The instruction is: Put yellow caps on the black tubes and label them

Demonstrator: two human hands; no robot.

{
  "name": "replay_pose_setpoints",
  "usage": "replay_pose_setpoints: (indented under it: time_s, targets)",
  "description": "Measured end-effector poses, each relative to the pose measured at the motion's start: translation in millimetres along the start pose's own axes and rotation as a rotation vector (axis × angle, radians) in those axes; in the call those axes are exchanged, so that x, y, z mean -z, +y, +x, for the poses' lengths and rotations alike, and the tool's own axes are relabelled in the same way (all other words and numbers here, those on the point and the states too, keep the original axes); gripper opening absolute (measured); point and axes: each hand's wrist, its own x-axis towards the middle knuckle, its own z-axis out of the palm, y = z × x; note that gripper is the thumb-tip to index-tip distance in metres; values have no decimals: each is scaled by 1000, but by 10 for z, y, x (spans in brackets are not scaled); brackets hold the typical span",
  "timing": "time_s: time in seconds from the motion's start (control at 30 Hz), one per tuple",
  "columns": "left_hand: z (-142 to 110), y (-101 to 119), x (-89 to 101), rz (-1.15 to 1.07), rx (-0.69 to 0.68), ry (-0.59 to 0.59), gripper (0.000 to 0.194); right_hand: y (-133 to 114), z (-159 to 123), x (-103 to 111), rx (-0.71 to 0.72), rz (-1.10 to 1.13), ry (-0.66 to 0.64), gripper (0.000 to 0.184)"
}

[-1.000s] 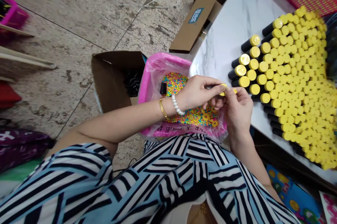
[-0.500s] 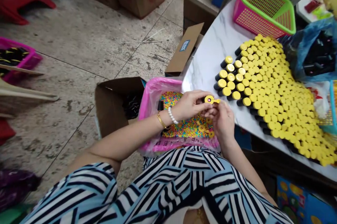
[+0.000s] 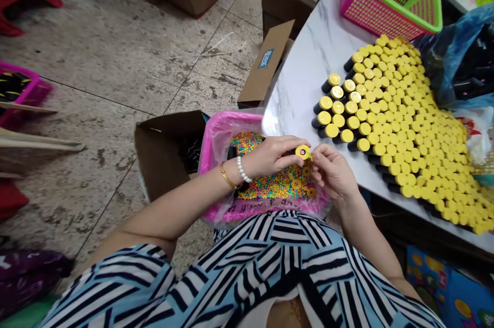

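Holds, by the thumb and fingers of the left hand [image 3: 275, 157], a round yellow piece [image 3: 302, 150] with a small pink centre, flat face turned up. Pinches a small projection at its four o'clock edge with the thumb and fingers of the right hand [image 3: 335, 172]. Finds both hands closed on that one piece, close together, just right of mid-view, over a pink tub [image 3: 207, 167]. Notes inside the tub a clear liner, many multicoloured beads [image 3: 266, 184] and, toward four o'clock, several yellow rings [image 3: 296, 184]. Records at three o'clock, on a white marbled table [image 3: 287, 107], a dense block of yellow-capped black tubes [image 3: 409, 132], with caps facing up. Lists further: at two o'clock a pink-and-green basket [image 3: 389, 6], just below it toward four o'clock a blue plastic bag [image 3: 450, 55] with dark contents, and at nine o'clock an open carton [image 3: 158, 163], also with dark contents.
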Motion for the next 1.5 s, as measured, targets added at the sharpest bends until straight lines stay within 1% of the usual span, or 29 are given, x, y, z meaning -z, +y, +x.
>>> replay_pose_setpoints:
  time_s: [0.07, 0.13, 0.2, 0.27, 0.3, 0.33, 0.4, 0.5, 0.6, 0.67, 0.73, 0.8, 0.9, 1.0, 1.1, 1.17, 1.23, 1.3, 1.33, 1.4, 1.43, 1.5]
  targets:
    - [-58, 41, -61, 26, 12, 18, 32, 35, 44, -77, -2, -95, 5, 41]
    - [-168, 61, -156, 101, 30, 9, 35, 147, 68, -162, 26, -206, 35, 42]
    - [-311, 62, -253, 249, 18, 14, 38, 308, 49, -246, 125, -343, 147, 43]
    - [-434, 62, -308, 397, -46, 46, 39, 442, -7, -320, 237, -454, 285, 38]
    - [-468, 68, -309, 441, -86, 60, 39, 476, -40, -347, 270, -476, 321, 35]
    - [-476, 81, -291, 462, -113, 69, 38, 479, -68, -365, 282, -478, 318, 31]
    - [-405, 122, -203, 455, -110, 76, 35, 400, -95, -375, 273, -458, 247, 27]
    - [-136, 156, 9, 368, -43, 55, 28, 183, -24, -361, 292, -422, 170, 27]
    - [142, 81, 202, 215, 24, -13, 25, 47, 134, -351, 294, -287, 155, 28]
    - [233, 8, 271, 118, 71, -63, 25, 28, 224, -344, 264, -190, 142, 30]
    - [240, -34, 288, 69, 108, -75, 23, 31, 270, -333, 223, -123, 127, 31]
    - [204, -31, 278, 62, 133, -55, 19, 27, 281, -326, 173, -87, 109, 32]
    - [168, 2, 262, 31, 156, -61, 14, 3, 286, -343, 124, -111, 98, 33]
    - [184, -5, 256, 22, 166, -67, 17, -2, 327, -389, 198, -212, 152, 32]
    - [198, -15, 237, 47, 173, -24, 32, 33, 373, -417, 266, -269, 195, 32]
    - [188, 19, 227, 41, 191, 1, 38, 64, 370, -415, 281, -260, 182, 33]
    - [167, 72, 229, 53, 217, 35, 32, 93, 325, -393, 290, -231, 133, 33]
    - [153, 101, 237, 103, 245, 114, 22, 136, 240, -341, 294, -230, 98, 32]
    - [156, 96, 241, 137, 255, 165, 20, 168, 184, -298, 314, -253, 118, 30]
    - [205, 45, 252, 205, 275, 245, 23, 251, 55, -173, 425, -335, 241, 28]
    - [256, 4, 259, 237, 285, 262, 25, 295, -13, -93, 504, -393, 320, 27]
    - [415, -90, 281, 306, 305, 255, 27, 366, -138, 84, 651, -550, 451, 21]
